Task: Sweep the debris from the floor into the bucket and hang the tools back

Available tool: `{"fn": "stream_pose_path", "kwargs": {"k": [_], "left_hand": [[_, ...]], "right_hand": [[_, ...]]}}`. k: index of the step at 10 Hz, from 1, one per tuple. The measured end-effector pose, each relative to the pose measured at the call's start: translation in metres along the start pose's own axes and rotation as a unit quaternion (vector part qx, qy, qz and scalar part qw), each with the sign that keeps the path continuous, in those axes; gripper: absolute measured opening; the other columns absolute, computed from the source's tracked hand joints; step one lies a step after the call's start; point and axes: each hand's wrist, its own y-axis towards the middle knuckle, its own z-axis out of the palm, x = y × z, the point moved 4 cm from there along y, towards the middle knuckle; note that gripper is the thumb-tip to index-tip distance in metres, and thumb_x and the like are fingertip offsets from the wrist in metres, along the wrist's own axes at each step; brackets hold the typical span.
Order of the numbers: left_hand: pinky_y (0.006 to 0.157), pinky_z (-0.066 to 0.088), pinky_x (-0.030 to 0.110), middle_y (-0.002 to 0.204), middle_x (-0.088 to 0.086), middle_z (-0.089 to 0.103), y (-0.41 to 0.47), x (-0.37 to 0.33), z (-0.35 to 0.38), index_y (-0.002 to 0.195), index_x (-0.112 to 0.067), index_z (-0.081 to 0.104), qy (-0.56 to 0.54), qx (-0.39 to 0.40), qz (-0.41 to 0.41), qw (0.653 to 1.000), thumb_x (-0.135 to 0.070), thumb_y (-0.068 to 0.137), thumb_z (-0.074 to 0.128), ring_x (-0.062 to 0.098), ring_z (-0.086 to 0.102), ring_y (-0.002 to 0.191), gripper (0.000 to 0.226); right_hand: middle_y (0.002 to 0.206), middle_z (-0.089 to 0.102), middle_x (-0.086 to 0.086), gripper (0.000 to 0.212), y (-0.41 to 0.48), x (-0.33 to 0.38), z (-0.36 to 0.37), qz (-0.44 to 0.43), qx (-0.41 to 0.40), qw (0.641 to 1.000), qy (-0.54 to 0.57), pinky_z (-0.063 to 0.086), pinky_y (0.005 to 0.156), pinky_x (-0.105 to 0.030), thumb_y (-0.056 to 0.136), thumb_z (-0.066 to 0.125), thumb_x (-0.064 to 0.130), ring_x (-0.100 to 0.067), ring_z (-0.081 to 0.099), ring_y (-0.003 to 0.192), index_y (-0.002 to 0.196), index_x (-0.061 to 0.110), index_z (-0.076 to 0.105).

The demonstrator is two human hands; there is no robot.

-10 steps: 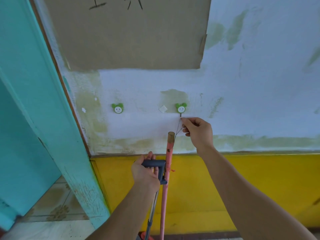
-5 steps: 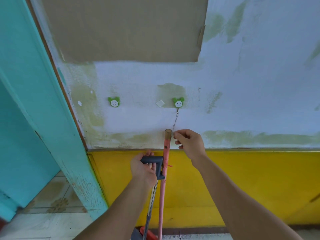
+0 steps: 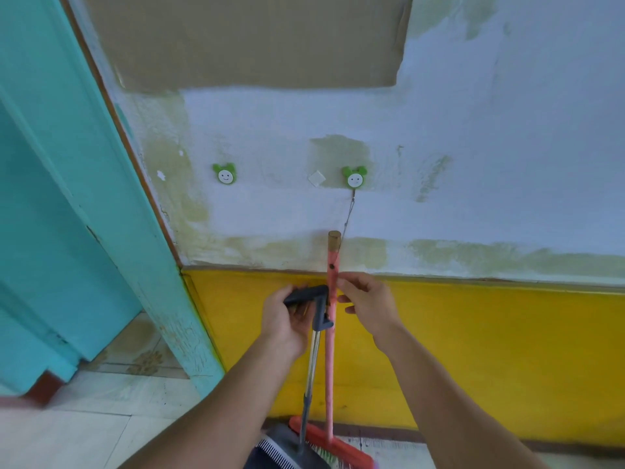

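Left hand [image 3: 287, 319] grips the dustpan handle [image 3: 306, 294]; right hand [image 3: 367, 301], at 3 o'clock, pinches the hook-hung broom [image 3: 330, 299]. Dustpan [image 3: 287, 448] cut off below.

Pink broom handle [image 3: 329, 336], red head [image 3: 334, 445]; green smiley hooks [image 3: 354, 177]; yellow lower wall [image 3: 490, 350].

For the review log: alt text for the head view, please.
A pink broom hangs by a cord from the right green smiley hook; the right hand touches its handle, the left hand grips a grey dustpan handle. The left hook is empty.
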Motion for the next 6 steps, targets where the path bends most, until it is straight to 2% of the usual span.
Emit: {"fn": "stream_pose_path", "kwargs": {"k": [1,2,3,4,5,6], "left_hand": [[0.059,0.049,0.026,0.078,0.009,0.060,-0.003,0.002,-0.002,0.081,-0.008,0.057,0.012,-0.018,0.001,1.000,-0.016,0.099,0.049,0.020,0.059,0.069,0.021],[0.060,0.054,0.023,0.077,0.009,0.059,-0.006,0.002,-0.007,0.081,-0.006,0.057,0.034,-0.023,-0.008,0.999,-0.012,0.096,0.053,0.018,0.059,0.069,0.016],[0.070,0.059,0.028,0.088,0.013,0.059,-0.008,-0.003,-0.016,0.098,-0.001,0.058,0.081,-0.021,-0.008,0.996,-0.009,0.092,0.059,0.021,0.062,0.077,0.010],[0.072,0.060,0.033,0.094,0.013,0.060,-0.015,-0.013,-0.024,0.104,0.000,0.058,0.133,-0.012,0.003,0.991,-0.010,0.091,0.062,0.022,0.063,0.083,0.017],[0.077,0.058,0.037,0.102,0.009,0.064,-0.027,-0.022,-0.035,0.099,-0.004,0.062,0.174,-0.002,0.011,0.985,-0.014,0.091,0.061,0.023,0.062,0.097,0.012],[0.070,0.054,0.032,0.101,0.004,0.065,-0.045,-0.032,-0.049,0.092,-0.012,0.062,0.197,0.009,0.019,0.980,-0.016,0.091,0.059,0.017,0.062,0.094,0.006]], "right_hand": [[0.081,0.067,-0.003,0.016,-0.006,-0.007,0.003,-0.001,0.010,1.000,-0.006,0.047,0.055,-0.018,0.093,0.057,0.015,-0.015,0.060,0.072,0.102,0.014,0.070],[0.081,0.067,-0.006,0.015,-0.015,-0.008,0.006,-0.001,0.006,1.000,-0.002,0.050,0.062,-0.028,0.094,0.057,0.015,-0.017,0.060,0.074,0.101,0.012,0.070],[0.088,0.071,-0.011,0.015,-0.028,-0.005,0.007,0.007,-0.003,1.000,-0.013,0.056,0.073,-0.040,0.093,0.058,0.018,-0.019,0.063,0.078,0.101,0.016,0.071],[0.088,0.072,-0.012,0.015,-0.050,0.006,0.012,0.007,-0.010,1.000,-0.021,0.053,0.068,-0.034,0.092,0.058,0.018,-0.019,0.063,0.075,0.086,0.025,0.070],[0.082,0.070,-0.011,0.016,-0.074,0.018,0.018,0.000,-0.021,0.999,-0.025,0.052,0.067,-0.032,0.091,0.057,0.018,-0.019,0.062,0.074,0.082,0.025,0.069],[0.080,0.066,-0.005,0.013,-0.105,0.024,0.026,0.003,-0.032,0.999,-0.021,0.051,0.061,-0.025,0.092,0.058,0.019,-0.016,0.061,0.072,0.094,0.018,0.070]]}}
